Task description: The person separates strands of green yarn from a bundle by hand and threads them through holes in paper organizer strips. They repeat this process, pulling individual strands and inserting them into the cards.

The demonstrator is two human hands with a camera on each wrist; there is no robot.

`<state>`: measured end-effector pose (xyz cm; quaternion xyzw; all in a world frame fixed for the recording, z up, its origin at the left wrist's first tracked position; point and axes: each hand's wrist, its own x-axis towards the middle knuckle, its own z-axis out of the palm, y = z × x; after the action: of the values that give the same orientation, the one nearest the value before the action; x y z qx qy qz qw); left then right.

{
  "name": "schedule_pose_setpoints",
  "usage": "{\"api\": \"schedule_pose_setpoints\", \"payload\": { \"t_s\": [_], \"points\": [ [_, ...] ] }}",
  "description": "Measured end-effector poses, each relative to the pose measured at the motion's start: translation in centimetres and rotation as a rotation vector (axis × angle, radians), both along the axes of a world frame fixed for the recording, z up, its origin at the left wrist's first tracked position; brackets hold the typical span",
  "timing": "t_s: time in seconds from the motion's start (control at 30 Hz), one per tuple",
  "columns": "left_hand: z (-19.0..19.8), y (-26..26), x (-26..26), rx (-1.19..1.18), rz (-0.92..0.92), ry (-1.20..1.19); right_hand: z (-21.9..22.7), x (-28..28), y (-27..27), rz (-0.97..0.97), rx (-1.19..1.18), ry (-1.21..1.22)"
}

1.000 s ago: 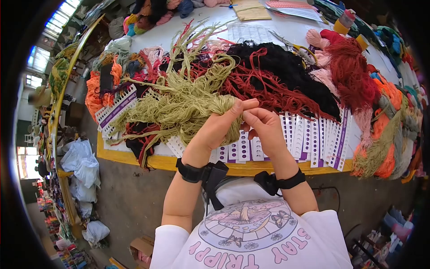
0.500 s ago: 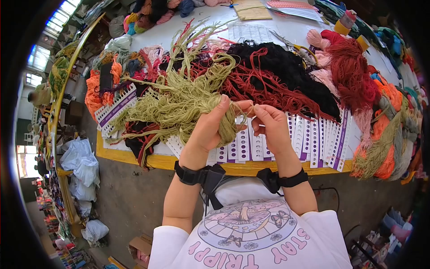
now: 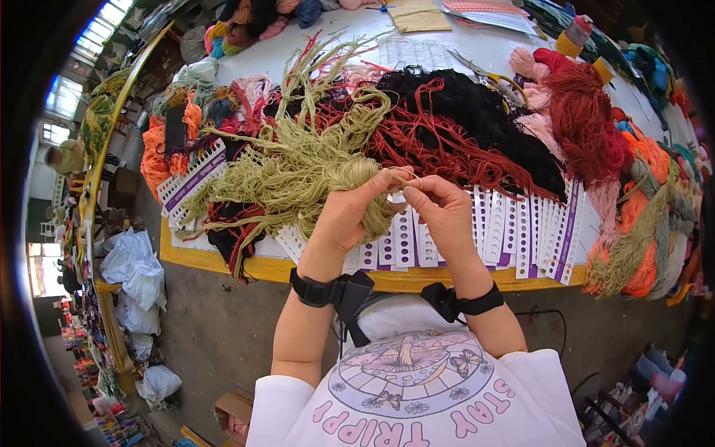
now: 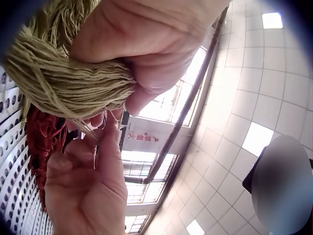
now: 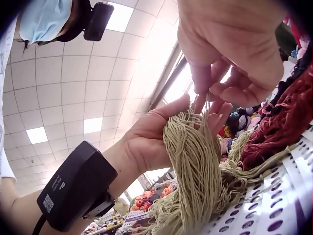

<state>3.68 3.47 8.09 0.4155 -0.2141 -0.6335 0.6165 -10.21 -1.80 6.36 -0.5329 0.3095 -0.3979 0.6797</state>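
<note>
An olive-green yarn hank (image 3: 290, 179) spreads across the pile, its near end bundled and bent over the left hand (image 3: 344, 216). That hand's thumb presses the bundle against its fingers, and the gathered strands (image 4: 73, 88) fill the space beside it in the left wrist view. Close on the right, the right hand (image 3: 448, 216) pinches a few thin strands between thumb and fingertips, right at the left fingertips. Over in the right wrist view, the hank (image 5: 190, 166) hangs down from the left hand, with thin strands rising from its top to the right fingers.
White-and-purple punched cards (image 3: 491, 231) line the table's yellow front edge (image 3: 417, 281). Black yarn (image 3: 477, 112) and dark red yarn (image 3: 439, 141) lie behind the hands. Scissors (image 3: 488, 74) rest farther back. More hanks, including orange yarn (image 3: 646, 153), crowd the right side.
The left thumb has come down from its raised position toward the fingertips. My right hand has shifted slightly left, and the thin strands are now gathered closer at the fingertips.
</note>
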Motion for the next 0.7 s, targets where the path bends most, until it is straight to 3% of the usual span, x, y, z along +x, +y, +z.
{"api": "schedule_pose_setpoints", "payload": {
  "t_s": [0.3, 0.5, 0.6, 0.7],
  "points": [
    [-0.5, -0.1, 0.2, 0.037, 0.032, 0.026, 0.1, -0.2, 0.1, 0.074, 0.032, 0.059],
    [-1.2, -0.1, 0.3, 0.004, 0.043, -0.013, -0.8, 0.0, 0.0, 0.005, -0.098, 0.061],
    [-1.3, -0.2, 0.3, 0.001, 0.032, 0.015, -0.7, 0.1, -0.2, -0.001, 0.352, -0.14],
    [-1.4, -0.4, 0.0, 0.039, 0.022, 0.117, -1.1, 0.2, -0.7, 0.078, 0.497, -0.133]
  ]
}}
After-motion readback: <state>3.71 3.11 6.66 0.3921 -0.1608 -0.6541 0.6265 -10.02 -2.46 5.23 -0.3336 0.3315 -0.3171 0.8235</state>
